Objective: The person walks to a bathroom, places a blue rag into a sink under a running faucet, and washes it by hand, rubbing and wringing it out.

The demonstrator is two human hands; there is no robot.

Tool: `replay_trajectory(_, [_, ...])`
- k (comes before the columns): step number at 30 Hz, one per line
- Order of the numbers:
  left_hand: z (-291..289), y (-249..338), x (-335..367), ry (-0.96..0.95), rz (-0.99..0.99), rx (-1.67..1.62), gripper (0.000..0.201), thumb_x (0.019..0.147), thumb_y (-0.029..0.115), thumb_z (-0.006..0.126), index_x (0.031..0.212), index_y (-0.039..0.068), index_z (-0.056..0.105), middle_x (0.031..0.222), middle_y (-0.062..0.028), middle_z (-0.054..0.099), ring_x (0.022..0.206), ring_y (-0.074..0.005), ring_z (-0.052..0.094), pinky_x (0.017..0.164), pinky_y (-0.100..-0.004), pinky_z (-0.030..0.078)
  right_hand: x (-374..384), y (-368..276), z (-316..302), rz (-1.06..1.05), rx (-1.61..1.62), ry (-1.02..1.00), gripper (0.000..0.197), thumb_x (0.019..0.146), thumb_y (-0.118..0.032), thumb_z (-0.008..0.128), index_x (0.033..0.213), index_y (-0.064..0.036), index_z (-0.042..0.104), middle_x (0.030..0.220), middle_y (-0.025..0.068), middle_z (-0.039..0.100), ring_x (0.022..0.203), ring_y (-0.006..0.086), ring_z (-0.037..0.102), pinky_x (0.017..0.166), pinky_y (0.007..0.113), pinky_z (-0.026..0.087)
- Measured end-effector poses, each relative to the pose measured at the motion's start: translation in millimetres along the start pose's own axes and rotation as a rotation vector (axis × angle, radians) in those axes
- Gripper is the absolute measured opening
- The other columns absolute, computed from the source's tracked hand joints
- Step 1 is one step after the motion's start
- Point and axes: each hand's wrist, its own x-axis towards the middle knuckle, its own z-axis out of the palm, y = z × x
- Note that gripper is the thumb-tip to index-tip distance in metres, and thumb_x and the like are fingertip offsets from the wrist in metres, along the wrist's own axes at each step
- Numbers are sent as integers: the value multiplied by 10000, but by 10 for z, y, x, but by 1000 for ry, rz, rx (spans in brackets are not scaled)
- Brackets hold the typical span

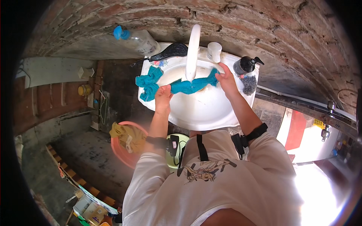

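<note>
A wet-looking teal cloth stretches across the white sink, just below the mouth of the white faucet. Its left end is gripped by my left hand, fingers closed. My right hand pinches the other end, higher up near the sink's back right. The cloth sags and looks twisted between them. Whether water is running cannot be made out. A second piece of teal cloth lies crumpled on the left rim, close to my left hand.
Along the sink's back stand a clear bottle with a blue top, a black object, a white cup and a black pump bottle. A dark scrubber sits right. Below are a pink basin holding yellowish cloth and a pale green basin.
</note>
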Motion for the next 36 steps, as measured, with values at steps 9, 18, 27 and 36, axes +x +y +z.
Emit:
replay_trajectory(9, [221,149,-88,73,8,-8,132,840,209,523,898,100,479,883,9,510,819,-99,453,758,-326,390,64,159,-18,-380,-1112,-9,335,666,-103,623,987,-40,550,894,112,533,834,272,523,742,339,428])
replay_trajectory(18, [500,-288,78,-466,-430,-701,442,847,406,427,1096,40,433,1027,-128,505,913,-246,520,774,-340,455,-820,-127,881,-211,-482,-180,241,718,-183,601,838,-1,496,710,108,529,629,178,540,568,294,438])
replay_trajectory(27, [1115,-50,-73,-40,-412,-512,379,895,360,328,1091,64,463,1019,-64,536,928,-197,525,798,-329,446,-49,-205,566,-107,-1006,20,244,772,-307,491,741,-77,564,714,125,588,659,334,562,602,412,449])
replay_trajectory(36, [765,-381,81,-42,-350,-492,403,892,368,356,1111,45,458,977,-65,538,890,-197,530,743,-349,476,-317,-167,874,-412,-845,-42,196,711,-271,562,744,-81,593,767,105,545,703,306,552,605,390,435])
